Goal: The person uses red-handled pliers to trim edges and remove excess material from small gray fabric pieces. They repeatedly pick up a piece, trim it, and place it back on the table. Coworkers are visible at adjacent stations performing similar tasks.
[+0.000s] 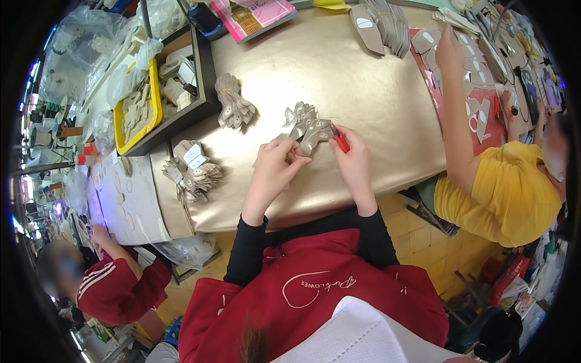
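Observation:
My left hand is closed, thumb and fingers pinching the near end of a shiny grey cut piece. Against the far end of that piece is a small red-handled tool with a dark tip, gripped in my right hand. I cannot make out the tool's exact kind. Just beyond both hands lies a loose cluster of similar grey pieces. Two more bundles sit to the left: a tied grey bundle, and a nearer one with a white label.
A dark open box with a yellow tray stands at left. Far back are a thread spool, a pink book and stacked grey parts. A co-worker in yellow reaches over a red sheet; another sits left.

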